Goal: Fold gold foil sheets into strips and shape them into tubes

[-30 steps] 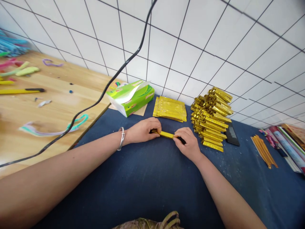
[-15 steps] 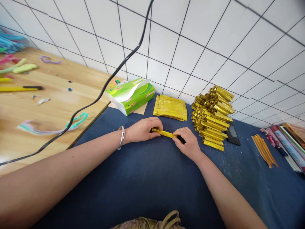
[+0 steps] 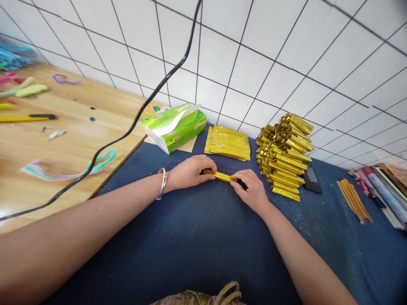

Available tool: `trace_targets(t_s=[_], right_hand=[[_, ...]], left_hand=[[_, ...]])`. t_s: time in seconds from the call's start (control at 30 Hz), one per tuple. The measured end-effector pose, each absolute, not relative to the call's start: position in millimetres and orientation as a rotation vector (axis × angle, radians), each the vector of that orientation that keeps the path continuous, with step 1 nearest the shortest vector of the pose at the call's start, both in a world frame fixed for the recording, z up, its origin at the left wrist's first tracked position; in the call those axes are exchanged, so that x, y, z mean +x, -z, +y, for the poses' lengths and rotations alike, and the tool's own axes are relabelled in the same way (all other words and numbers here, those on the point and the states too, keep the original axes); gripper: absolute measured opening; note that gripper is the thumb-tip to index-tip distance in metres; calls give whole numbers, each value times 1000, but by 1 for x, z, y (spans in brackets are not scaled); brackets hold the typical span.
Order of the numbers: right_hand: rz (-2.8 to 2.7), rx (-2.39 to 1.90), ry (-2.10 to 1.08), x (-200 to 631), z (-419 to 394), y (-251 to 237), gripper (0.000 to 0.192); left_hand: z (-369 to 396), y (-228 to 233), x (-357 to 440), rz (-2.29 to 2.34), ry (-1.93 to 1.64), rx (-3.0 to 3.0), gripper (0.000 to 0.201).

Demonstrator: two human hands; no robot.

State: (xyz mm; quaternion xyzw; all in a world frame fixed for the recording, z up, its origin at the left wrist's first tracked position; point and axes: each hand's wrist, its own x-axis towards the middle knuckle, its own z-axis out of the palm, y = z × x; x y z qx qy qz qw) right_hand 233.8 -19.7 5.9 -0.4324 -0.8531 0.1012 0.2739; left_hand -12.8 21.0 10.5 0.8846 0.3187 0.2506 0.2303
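Between my two hands is a narrow folded strip of gold foil paper (image 3: 223, 177), lying low over the dark blue cloth (image 3: 197, 237). My left hand (image 3: 193, 171) pinches its left end, with fingers curled over it. At the right end, my right hand (image 3: 251, 188) grips it between thumb and fingers. Something black shows just inside each hand; what it is I cannot tell. Behind the strip lies a stack of flat gold foil sheets (image 3: 227, 143). To the right rises a pile of folded gold strips (image 3: 282, 159).
A green tissue box (image 3: 178, 127) stands behind my left hand. A black cable (image 3: 140, 112) hangs across the left side. On the wooden table (image 3: 104, 114) lie a yellow cutter knife (image 3: 28, 117) and pipe cleaners. Brown strips (image 3: 354, 201) and books (image 3: 389, 195) are at the right.
Both hands keep their hold on the gold strip in nearly the same place. The right fingers have shifted slightly, and less of the black thing by them shows.
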Motion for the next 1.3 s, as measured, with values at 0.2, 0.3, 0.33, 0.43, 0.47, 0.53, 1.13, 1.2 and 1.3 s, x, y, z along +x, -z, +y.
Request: trace_targets(t_s=[0.2,0.3,0.33,0.43,0.47,0.53,1.13,1.2,1.3], right_hand=[[-2291,-1160,-273,233,-20,-7,13],[-2294,-1161,-277,233,-20,-7,12],[-2295,-1163,-278,233,-19,-7,12],[-2295,-1169,-280,233,-19,-7,13],[-2293,-1170,-282,234,-19,-6,13],[-2290,-1173,-289,234,-19,-6,13],[-2283,-1210,-308,234,-19,-6,13],[-2279,-1205,-302,234,-19,-6,13],[-2272,-1194,-311,235,-20,-6,14]], left_hand=[[22,-9,-14,880,-676,2441,11],[22,-9,-14,875,-681,2436,11],[22,-9,-14,871,-684,2434,10],[23,-8,-13,864,-688,2435,10],[23,-8,-13,862,-686,2438,11],[24,-8,-13,858,-679,2441,12],[25,-8,-11,874,-666,2420,9],[24,-9,-11,871,-679,2417,10],[24,-9,-12,865,-683,2408,10]])
